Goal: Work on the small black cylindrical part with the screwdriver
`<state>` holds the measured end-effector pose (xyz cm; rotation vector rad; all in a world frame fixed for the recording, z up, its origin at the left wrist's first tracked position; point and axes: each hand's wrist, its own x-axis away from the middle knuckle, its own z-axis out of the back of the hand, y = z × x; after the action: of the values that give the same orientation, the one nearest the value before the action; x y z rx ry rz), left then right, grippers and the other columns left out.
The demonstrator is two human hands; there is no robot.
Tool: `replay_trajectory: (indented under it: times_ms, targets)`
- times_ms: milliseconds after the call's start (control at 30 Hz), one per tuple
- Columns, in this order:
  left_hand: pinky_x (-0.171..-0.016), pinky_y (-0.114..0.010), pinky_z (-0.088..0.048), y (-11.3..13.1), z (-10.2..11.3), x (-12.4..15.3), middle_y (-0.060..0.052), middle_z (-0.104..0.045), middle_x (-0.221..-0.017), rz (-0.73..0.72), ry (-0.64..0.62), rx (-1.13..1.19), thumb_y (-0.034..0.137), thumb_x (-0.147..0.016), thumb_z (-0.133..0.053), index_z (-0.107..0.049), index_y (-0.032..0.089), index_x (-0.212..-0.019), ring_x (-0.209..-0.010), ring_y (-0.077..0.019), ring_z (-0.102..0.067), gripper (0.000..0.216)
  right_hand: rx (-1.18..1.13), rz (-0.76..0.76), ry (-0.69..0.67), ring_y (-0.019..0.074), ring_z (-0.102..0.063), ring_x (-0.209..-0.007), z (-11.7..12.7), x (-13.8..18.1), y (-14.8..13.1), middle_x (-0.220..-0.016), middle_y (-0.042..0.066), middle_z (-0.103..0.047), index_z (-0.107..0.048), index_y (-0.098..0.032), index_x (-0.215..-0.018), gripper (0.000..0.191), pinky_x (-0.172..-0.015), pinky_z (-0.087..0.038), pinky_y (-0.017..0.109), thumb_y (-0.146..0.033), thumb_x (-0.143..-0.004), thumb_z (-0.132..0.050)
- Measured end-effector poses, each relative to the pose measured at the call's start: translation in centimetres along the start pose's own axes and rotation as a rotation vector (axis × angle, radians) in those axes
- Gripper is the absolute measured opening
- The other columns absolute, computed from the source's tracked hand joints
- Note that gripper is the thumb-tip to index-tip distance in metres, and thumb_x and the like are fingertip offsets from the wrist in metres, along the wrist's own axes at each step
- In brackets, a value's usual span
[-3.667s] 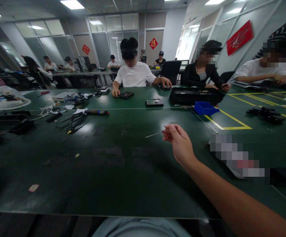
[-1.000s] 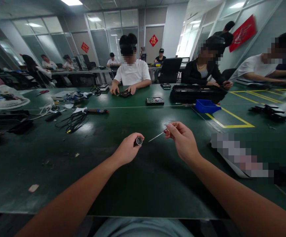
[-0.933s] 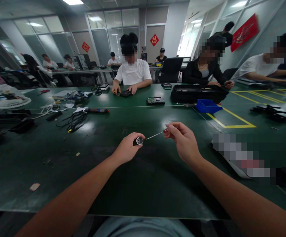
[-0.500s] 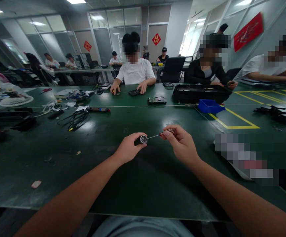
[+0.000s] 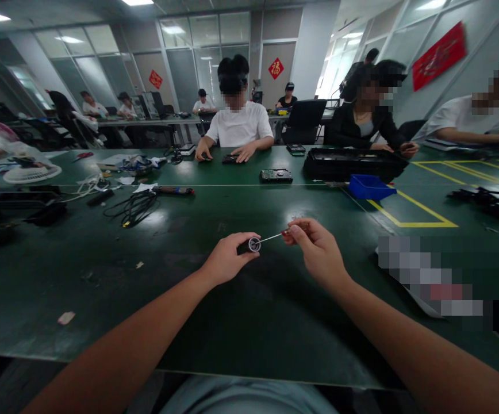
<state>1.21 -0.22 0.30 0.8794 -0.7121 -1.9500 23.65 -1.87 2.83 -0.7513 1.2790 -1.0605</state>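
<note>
My left hand (image 5: 227, 260) is closed around a short black cylinder (image 5: 243, 247), its round, silver-rimmed open end turned to the right. In my right hand (image 5: 318, 247) is a screwdriver (image 5: 271, 237) with a reddish handle, gripped between thumb and fingers. The screwdriver's thin metal shaft slants down to the left, and its tip is at the cylinder's open end. How deep the tip goes inside I cannot tell. Both hands are above the green table (image 5: 215, 339).
A corded tool (image 5: 174, 191) with coiled black cable lies left of centre. Farther off are a hard drive (image 5: 276, 175), a blue bin (image 5: 370, 187) and a long black casing (image 5: 355, 164). Across the table a person (image 5: 241, 123) handles small parts. A blurred-out package (image 5: 413, 299) lies right.
The view has shifted slightly, so the scene sits a little farther right. My hands keep their holds, and the screwdriver stays at the cylinder's end. The person opposite has moved their hands slightly.
</note>
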Motion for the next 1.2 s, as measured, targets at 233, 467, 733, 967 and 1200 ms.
replay_trajectory:
  times_ms: [233,467,733,967,1200]
  targets:
    - [-0.104,-0.041,-0.045,0.2,0.2,0.0,-0.003,-0.069,-0.12,0.005,-0.014,-0.032,0.023,-0.084,-0.074,-0.068,0.026,-0.12,-0.113,-0.0229,-0.062,0.037,0.28,0.067,-0.007,0.0141,-0.054,-0.053,0.6,0.4,-0.6,-0.061,0.0,-0.064,-0.059,-0.022,-0.07,0.032,-0.052,-0.04,0.029,-0.048,-0.085,-0.07]
    - [-0.104,-0.041,-0.045,0.0,0.3,-0.1,-0.004,-0.069,-0.119,0.007,-0.009,-0.051,0.022,-0.084,-0.073,-0.067,0.025,-0.121,-0.113,-0.023,-0.062,0.037,0.254,0.243,-0.116,0.0191,-0.067,-0.075,0.6,0.8,-0.5,-0.087,0.003,-0.072,-0.065,-0.024,-0.098,0.01,-0.067,-0.05,0.033,-0.031,-0.092,-0.06]
    - [-0.102,-0.039,-0.045,0.0,0.3,-0.1,-0.004,-0.069,-0.117,-0.014,-0.024,-0.047,0.022,-0.085,-0.073,-0.067,0.025,-0.12,-0.111,-0.0221,-0.062,0.035,0.298,0.151,-0.135,0.015,-0.056,-0.055,0.3,1.0,-1.1,-0.061,-0.002,-0.058,-0.066,-0.023,-0.093,0.027,-0.056,-0.041,0.029,-0.038,-0.101,-0.046]
    - [-0.099,-0.039,-0.045,0.0,0.2,0.0,-0.004,-0.069,-0.115,-0.013,-0.033,-0.066,0.025,-0.085,-0.073,-0.067,0.025,-0.121,-0.108,-0.0225,-0.062,0.036,0.181,0.138,-0.146,0.0187,-0.065,-0.076,0.4,1.2,-0.5,-0.081,0.0,-0.066,-0.06,-0.027,-0.125,0.029,-0.071,-0.048,0.034,-0.032,-0.101,-0.044]
    - [-0.1,-0.04,-0.045,0.3,0.2,0.0,-0.003,-0.07,-0.116,0.001,-0.045,-0.072,0.025,-0.085,-0.073,-0.067,0.027,-0.121,-0.109,-0.0232,-0.062,0.037,0.118,0.062,-0.067,0.0188,-0.064,-0.075,0.0,1.0,-0.4,-0.081,0.001,-0.065,-0.057,-0.025,-0.119,0.025,-0.07,-0.051,0.035,-0.037,-0.098,-0.051]
